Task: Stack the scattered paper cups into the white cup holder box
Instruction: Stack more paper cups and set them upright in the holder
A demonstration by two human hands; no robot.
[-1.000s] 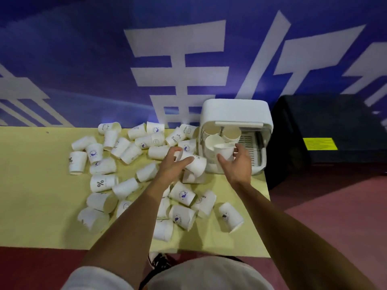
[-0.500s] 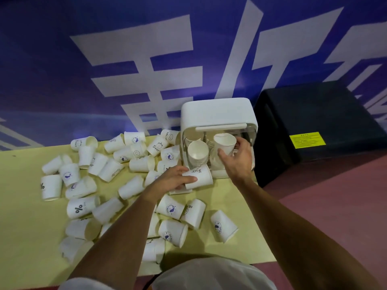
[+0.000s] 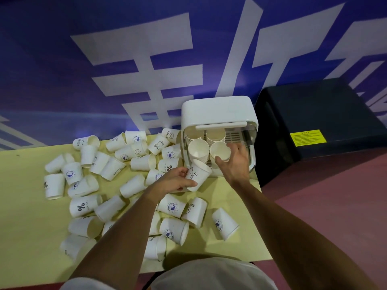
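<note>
The white cup holder box point(image 3: 217, 111) stands open at the table's far right, with stacks of paper cups point(image 3: 198, 149) inside. My right hand point(image 3: 235, 164) reaches into its opening and grips a cup point(image 3: 220, 151) on the front right stack. My left hand point(image 3: 176, 181) holds a tilted cup marked "Hi" point(image 3: 199, 174) just in front of the box. Several white paper cups point(image 3: 109, 168) lie scattered on their sides over the yellow table point(image 3: 23, 222).
A dark blue wall with large white characters point(image 3: 146, 70) rises behind the table. A black box with a yellow label point(image 3: 318, 126) sits right of the holder. The red floor point(image 3: 335, 206) lies beyond the table's right edge. Loose cups point(image 3: 225, 226) lie near the front edge.
My right hand has lowered its cup onto the front right stack in the box. My left hand has lifted the "Hi" cup a little toward the box.
</note>
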